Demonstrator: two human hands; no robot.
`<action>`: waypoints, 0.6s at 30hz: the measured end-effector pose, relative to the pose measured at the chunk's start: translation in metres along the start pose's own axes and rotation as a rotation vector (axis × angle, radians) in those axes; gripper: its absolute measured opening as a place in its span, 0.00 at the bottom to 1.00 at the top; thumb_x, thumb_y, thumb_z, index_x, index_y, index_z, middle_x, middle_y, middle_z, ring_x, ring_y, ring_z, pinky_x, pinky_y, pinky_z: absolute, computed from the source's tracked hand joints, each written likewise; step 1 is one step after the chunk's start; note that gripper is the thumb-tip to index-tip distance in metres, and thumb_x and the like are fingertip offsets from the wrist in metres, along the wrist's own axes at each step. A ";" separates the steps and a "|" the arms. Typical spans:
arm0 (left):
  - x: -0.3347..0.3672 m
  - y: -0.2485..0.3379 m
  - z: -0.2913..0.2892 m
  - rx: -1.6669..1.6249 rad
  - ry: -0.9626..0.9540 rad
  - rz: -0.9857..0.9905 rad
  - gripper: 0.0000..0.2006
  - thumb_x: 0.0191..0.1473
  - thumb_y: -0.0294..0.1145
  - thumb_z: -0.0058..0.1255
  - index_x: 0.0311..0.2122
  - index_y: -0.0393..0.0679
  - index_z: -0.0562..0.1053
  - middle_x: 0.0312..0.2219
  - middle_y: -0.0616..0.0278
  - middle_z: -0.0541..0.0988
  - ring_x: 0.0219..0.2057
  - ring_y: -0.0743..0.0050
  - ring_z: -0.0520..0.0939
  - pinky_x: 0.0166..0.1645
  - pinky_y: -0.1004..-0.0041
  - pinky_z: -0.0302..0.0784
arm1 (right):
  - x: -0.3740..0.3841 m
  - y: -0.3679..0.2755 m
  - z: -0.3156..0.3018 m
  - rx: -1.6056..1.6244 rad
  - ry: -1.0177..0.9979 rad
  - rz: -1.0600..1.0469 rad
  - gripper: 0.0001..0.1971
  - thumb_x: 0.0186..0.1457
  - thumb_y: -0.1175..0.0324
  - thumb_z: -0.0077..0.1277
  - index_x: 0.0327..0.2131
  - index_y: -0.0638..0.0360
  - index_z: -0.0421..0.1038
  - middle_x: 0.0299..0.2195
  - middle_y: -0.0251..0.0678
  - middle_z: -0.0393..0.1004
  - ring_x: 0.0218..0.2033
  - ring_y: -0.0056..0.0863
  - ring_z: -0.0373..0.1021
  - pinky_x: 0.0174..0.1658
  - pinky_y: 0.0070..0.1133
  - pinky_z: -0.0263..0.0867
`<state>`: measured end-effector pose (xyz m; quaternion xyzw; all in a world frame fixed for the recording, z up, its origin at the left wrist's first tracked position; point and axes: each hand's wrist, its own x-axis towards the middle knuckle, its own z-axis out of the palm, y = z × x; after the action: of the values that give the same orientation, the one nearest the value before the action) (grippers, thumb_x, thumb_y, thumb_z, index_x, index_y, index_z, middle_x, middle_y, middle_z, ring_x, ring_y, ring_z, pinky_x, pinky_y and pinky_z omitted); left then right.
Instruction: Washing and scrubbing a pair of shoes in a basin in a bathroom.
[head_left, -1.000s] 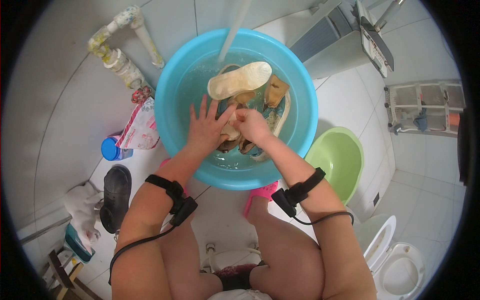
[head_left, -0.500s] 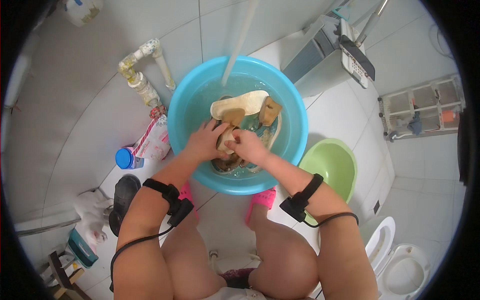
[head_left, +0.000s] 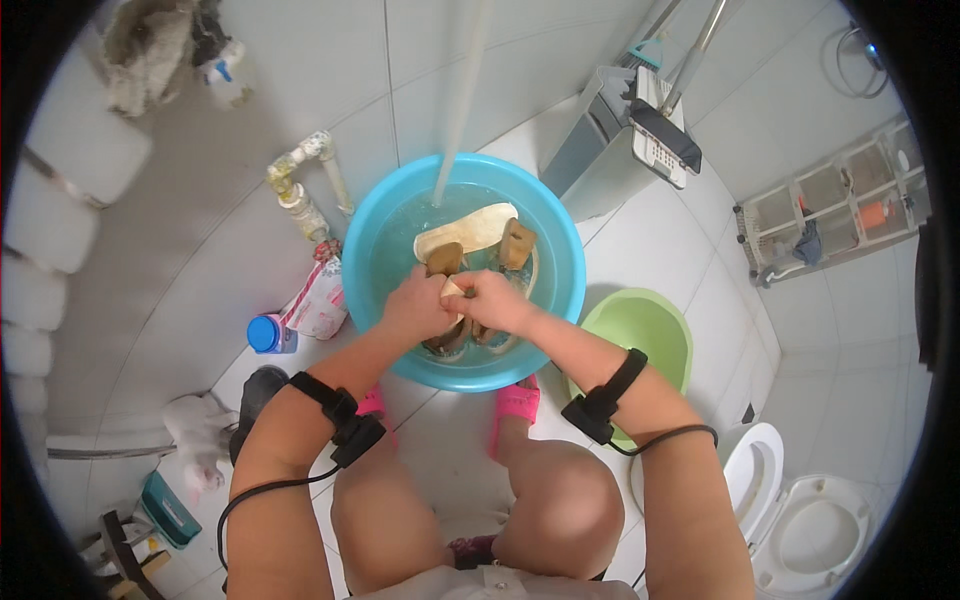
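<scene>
A round blue basin (head_left: 572, 270) of water stands in front of me, with a pair of brown shoes (head_left: 516, 246) in it. A cream insole (head_left: 466, 231) lies across the far side of the shoes. My left hand (head_left: 413, 308) is closed on the left shoe, its fingers partly hidden. My right hand (head_left: 496, 302) pinches a cream piece (head_left: 456, 288) that looks like the other insole, at that shoe's opening. Both hands meet there, above the near part of the basin. A pale hose or water stream (head_left: 461, 105) comes down into the basin; I cannot tell which.
A green basin (head_left: 655, 335) stands to the right, beside a toilet (head_left: 757, 465). Behind are a grey mop bucket (head_left: 600, 140) and a wire rack (head_left: 840, 215). Left of the blue basin are a blue-lidded jar (head_left: 268, 335), a pink-white bag (head_left: 320, 300), pipes (head_left: 298, 195) and a white cat (head_left: 200, 430).
The view has shifted, so the basin appears slightly lower. My left hand's fingers, spread over the shoe before, are now curled in. My right hand still pinches the cream piece.
</scene>
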<state>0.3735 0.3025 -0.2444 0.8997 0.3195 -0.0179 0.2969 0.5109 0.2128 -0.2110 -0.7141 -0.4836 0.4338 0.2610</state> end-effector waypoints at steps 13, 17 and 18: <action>0.027 0.000 -0.112 -0.340 -0.026 -0.006 0.26 0.30 0.40 0.64 0.39 0.40 0.76 0.34 0.55 0.80 0.37 0.61 0.80 0.43 0.68 0.74 | 0.016 -0.178 -0.165 0.229 0.322 -0.303 0.14 0.58 0.61 0.44 0.34 0.63 0.70 0.26 0.33 0.74 0.26 0.20 0.71 0.32 0.18 0.67; 0.029 0.042 -0.163 -0.758 0.018 0.119 0.22 0.39 0.29 0.62 0.43 0.37 0.73 0.36 0.60 0.79 0.37 0.72 0.80 0.43 0.72 0.75 | 0.021 -0.254 -0.230 0.333 0.521 -0.430 0.14 0.57 0.57 0.44 0.32 0.59 0.70 0.25 0.31 0.74 0.24 0.18 0.69 0.28 0.17 0.62; 0.035 0.063 -0.178 -0.877 -0.022 0.098 0.21 0.40 0.28 0.61 0.43 0.36 0.73 0.36 0.59 0.79 0.38 0.71 0.80 0.43 0.72 0.75 | 0.018 -0.268 -0.249 0.341 0.607 -0.431 0.15 0.57 0.56 0.44 0.31 0.57 0.70 0.25 0.30 0.74 0.24 0.18 0.69 0.27 0.16 0.60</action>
<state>0.4101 0.3803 -0.0729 0.7025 0.2504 0.1240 0.6545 0.6064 0.3474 0.1156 -0.6385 -0.4443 0.2128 0.5912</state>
